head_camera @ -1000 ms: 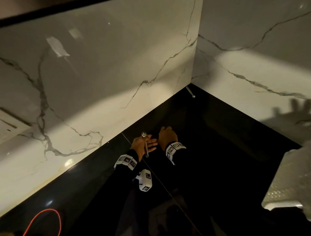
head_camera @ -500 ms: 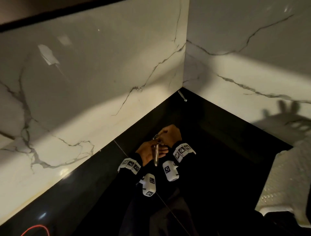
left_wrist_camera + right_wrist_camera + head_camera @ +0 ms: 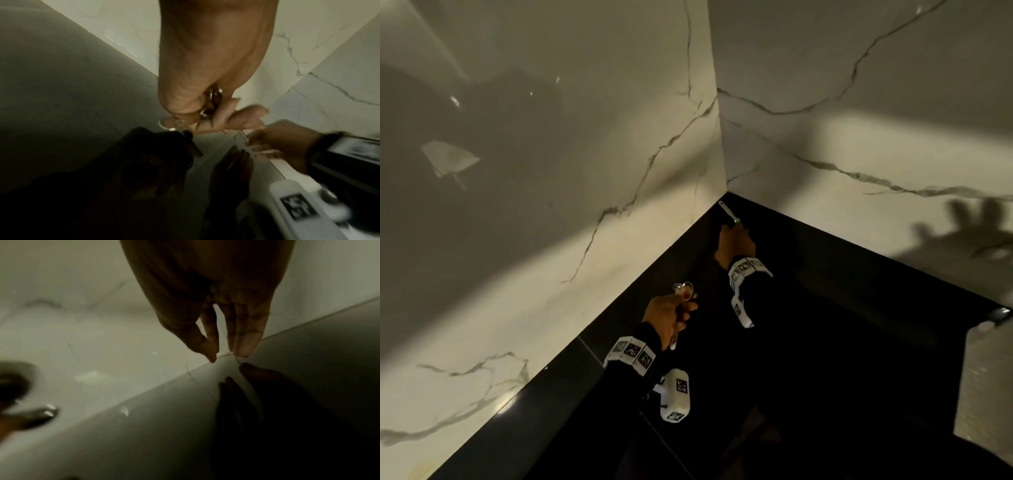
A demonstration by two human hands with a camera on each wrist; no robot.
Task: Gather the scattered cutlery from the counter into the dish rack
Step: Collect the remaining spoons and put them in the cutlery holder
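Note:
My left hand (image 3: 674, 315) grips a small bundle of metal cutlery (image 3: 683, 288), the spoon bowls sticking out above the fingers. In the left wrist view the shiny handles (image 3: 213, 97) show inside that curled left hand (image 3: 205, 116). One more piece of cutlery (image 3: 726, 209) lies on the black counter (image 3: 842, 308), right in the corner where the two marble walls meet. My right hand (image 3: 730, 229) reaches to its near end. The right wrist view shows the right hand (image 3: 228, 356) with straight fingers, tips down at the counter's edge, holding nothing.
Marble walls (image 3: 585, 171) close the counter in on the left and at the back. A pale perforated rack (image 3: 983, 383) sits at the right edge of the head view. The counter is dark and glossy and mirrors both hands.
The right hand has left the left hand and stretched forward to the corner piece. The left hand now holds the cutlery alone and has closed round it.

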